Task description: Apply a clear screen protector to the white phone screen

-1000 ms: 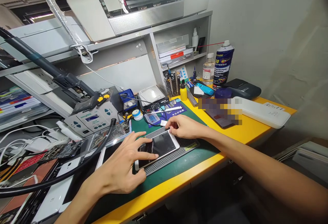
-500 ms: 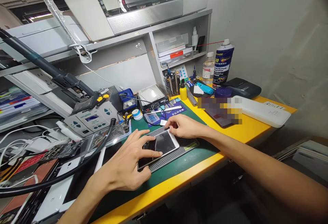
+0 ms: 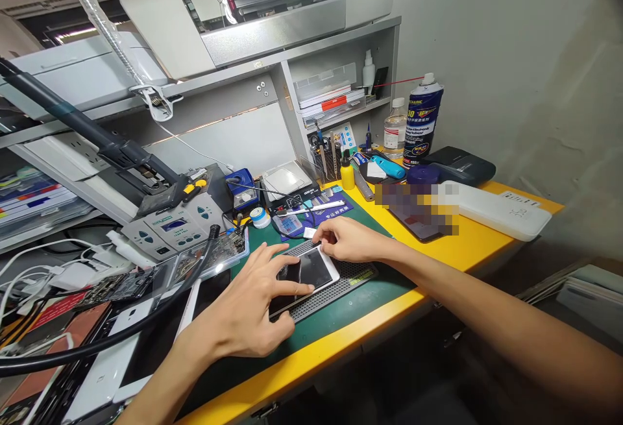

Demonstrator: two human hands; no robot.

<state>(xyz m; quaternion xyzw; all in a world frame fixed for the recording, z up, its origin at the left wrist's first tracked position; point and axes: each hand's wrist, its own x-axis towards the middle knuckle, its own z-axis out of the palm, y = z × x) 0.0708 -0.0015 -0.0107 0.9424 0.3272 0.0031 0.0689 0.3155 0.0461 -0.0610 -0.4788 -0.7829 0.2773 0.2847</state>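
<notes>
A white-framed phone (image 3: pixel 316 270) with a dark screen lies face up on a perforated grey pad (image 3: pixel 335 292), which rests on a green mat (image 3: pixel 374 305). My left hand (image 3: pixel 257 298) is spread over the phone's left part, with fingertips on the screen and the thumb by its near edge. At the far right corner of the phone, my right hand (image 3: pixel 343 240) is closed, thumb and fingertips pinched together. Whatever is between those fingertips is hidden. A small white piece (image 3: pixel 310 233) lies just beyond them.
A black hose (image 3: pixel 180 305) crosses the left side over several phones and parts. Behind stand a grey soldering station (image 3: pixel 178 227) and a yellow bottle (image 3: pixel 347 173). To the right are a dark phone (image 3: pixel 421 214), a spray can (image 3: pixel 422 123) and a long white case (image 3: pixel 506 214).
My left hand has slid slightly to the right across the screen. My right hand keeps its pinch at the same corner, and the phone looks unmoved.
</notes>
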